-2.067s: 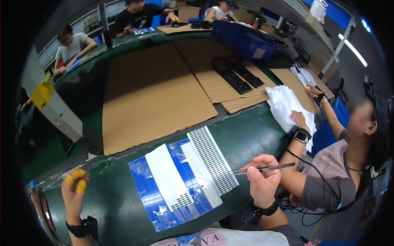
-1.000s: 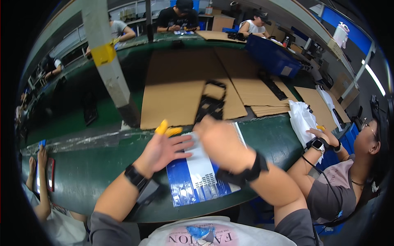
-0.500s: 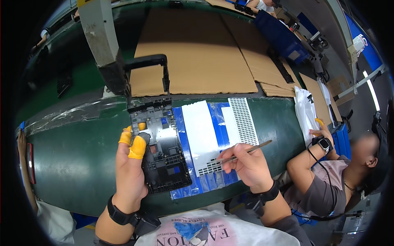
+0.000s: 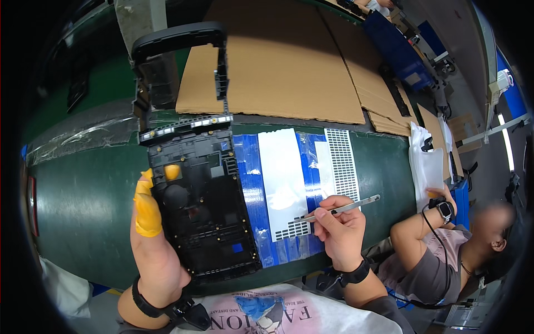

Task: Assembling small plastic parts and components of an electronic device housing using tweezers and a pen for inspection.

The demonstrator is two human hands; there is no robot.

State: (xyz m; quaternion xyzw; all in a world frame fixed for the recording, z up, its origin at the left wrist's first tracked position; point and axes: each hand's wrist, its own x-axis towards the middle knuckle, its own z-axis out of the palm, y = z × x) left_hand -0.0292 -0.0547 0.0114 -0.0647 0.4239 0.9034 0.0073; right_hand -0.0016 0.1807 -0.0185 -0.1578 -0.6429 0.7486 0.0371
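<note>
- the left hand (image 4: 158,245), with yellow rubber caps on its thumb and one finger, is wrapped around the lower part of a big black plastic frame with a looped handle on top (image 4: 194,183); the frame rests tilted on the dark green table (image 4: 83,195), its top reaching away from the grip.
- the right hand (image 4: 339,231) is pinching thin silver metal tweezers (image 4: 342,209); their tip touches a white sheet of small stickers on blue backing (image 4: 295,183), just beside the frame.
- the frame is held only low down, so i think its long top could tip or slide off the table edge toward the person.
- the tweezer tip looks sharp; pushing too hard could tear or bend a small sticker, or lift two at once.
- the frame covers the left side of the sheet, so it could rub stickers loose there.
- half a second ago the frame lay a little lower and further left; now it is bigger in view and higher, and the tweezers have moved down to the lower rows.
- another person in a grey shirt (image 4: 439,261) sits to the right.
</note>
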